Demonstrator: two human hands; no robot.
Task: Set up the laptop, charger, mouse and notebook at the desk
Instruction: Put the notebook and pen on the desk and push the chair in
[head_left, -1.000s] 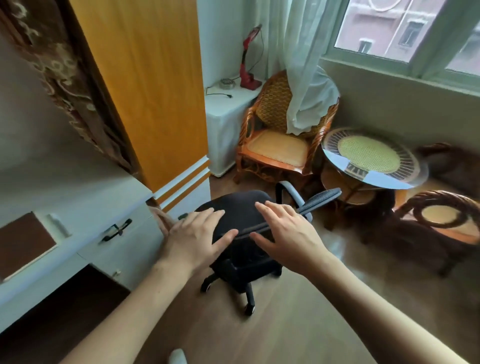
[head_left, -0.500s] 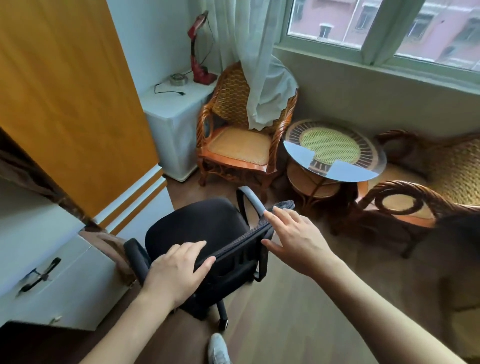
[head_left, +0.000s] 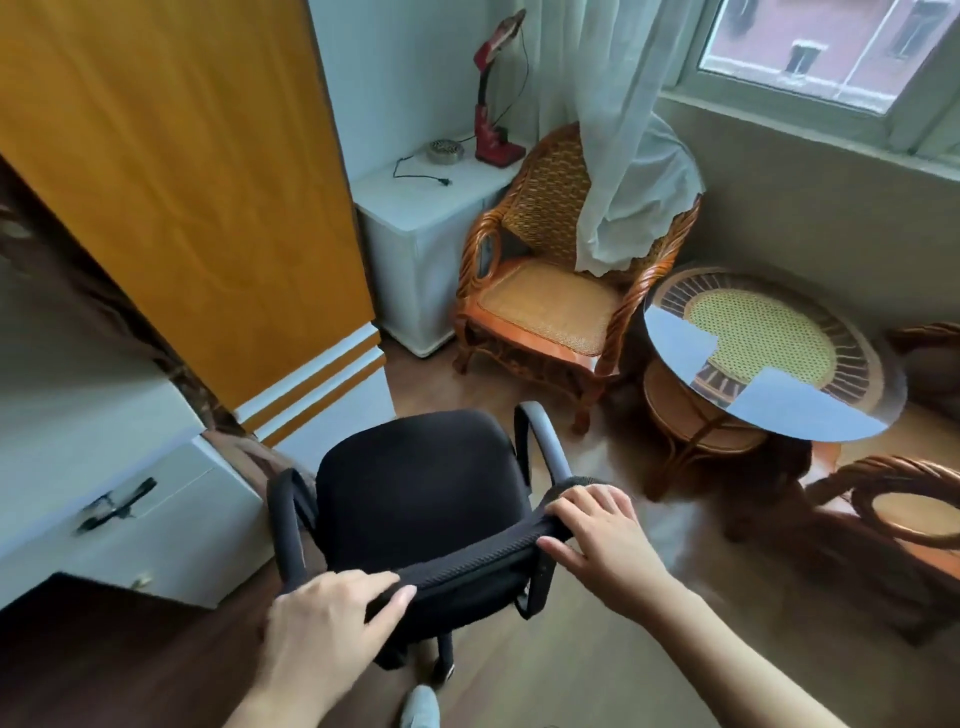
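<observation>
**Chair swung clear of the desk**

Left of our grip, the desk (head_left: 156, 499) now sits further off. Our left hand (head_left: 332, 623) and right hand (head_left: 597, 540) clasp the office chair (head_left: 415, 488) backrest, turned since a second ago. Laptop, charger, mouse and notebook remain unseen.

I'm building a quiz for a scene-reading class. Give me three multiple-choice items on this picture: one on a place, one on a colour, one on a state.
1. Where does the red lamp stand?
A. on the white cabinet
B. on the round glass table
C. on the floor

2. What colour is the office chair seat?
A. orange
B. black
C. white

3. What are both hands doing?
A. hanging free
B. opening a drawer
C. holding the chair's backrest top

Answers: 1 A, its base sits on the cabinet top; 2 B, the seat is black; 3 C, the left hand and right hand curl over the backrest edge.
</observation>
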